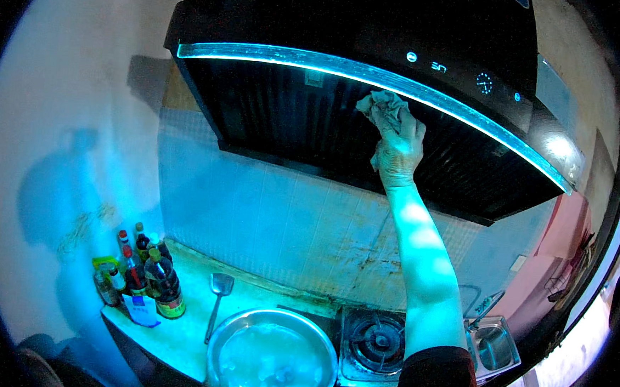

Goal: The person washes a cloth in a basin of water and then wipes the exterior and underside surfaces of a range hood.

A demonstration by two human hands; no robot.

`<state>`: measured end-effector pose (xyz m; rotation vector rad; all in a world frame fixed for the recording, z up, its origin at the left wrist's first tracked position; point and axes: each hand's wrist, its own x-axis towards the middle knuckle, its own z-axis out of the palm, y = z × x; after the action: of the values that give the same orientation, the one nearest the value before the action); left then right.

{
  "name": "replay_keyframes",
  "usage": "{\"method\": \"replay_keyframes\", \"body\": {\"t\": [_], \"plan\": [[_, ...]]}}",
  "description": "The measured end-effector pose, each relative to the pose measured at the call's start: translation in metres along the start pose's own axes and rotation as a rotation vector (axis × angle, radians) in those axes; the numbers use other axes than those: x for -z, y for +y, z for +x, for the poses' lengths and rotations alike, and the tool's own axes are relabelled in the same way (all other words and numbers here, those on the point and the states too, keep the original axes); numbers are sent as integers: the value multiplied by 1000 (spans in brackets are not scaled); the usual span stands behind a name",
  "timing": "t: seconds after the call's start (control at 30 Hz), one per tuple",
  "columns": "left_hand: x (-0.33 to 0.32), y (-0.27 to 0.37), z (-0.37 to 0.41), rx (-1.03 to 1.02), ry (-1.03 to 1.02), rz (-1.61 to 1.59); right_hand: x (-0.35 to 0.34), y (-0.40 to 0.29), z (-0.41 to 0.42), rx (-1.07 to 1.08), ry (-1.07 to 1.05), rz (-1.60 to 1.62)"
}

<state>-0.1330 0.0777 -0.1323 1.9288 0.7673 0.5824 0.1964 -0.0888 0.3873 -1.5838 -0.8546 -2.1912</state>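
Observation:
My right hand (402, 148) reaches up under a black range hood (299, 25) and grips a crumpled cloth (383, 106). The cloth lies against the ridged dark underside (283, 107), just behind the hood's glowing light strip (318, 61). Below, a wide metal basin (213, 342) holds cloudy liquid with foam or bubbles on it. A dim shape at the basin's lower left rim looks like part of my left hand (215, 385); the picture's bottom edge cuts it off, and its grip cannot be made out.
A gas burner (380, 340) sits right of the basin, with a metal sink (493, 349) and tap beyond. A spatula (218, 294) lies on the counter (183, 348). Several sauce bottles (160, 275) and a white packet (141, 311) stand at the left. The tiled wall (286, 229) is behind.

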Motion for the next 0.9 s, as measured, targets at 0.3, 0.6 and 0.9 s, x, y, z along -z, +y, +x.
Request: {"method": "replay_keyframes", "body": {"t": [0.3, 0.6, 0.9], "plan": [[-16, -20, -1, -1, -15, 10, -27, 11, -95, -371, -661, -5], [-6, -18, -3, 52, 29, 33, -14, -87, 6, -319, -197, 380], [-2, -8, -6, 78, -34, 27, -79, -84, -13, 29, -157, -45]]}}
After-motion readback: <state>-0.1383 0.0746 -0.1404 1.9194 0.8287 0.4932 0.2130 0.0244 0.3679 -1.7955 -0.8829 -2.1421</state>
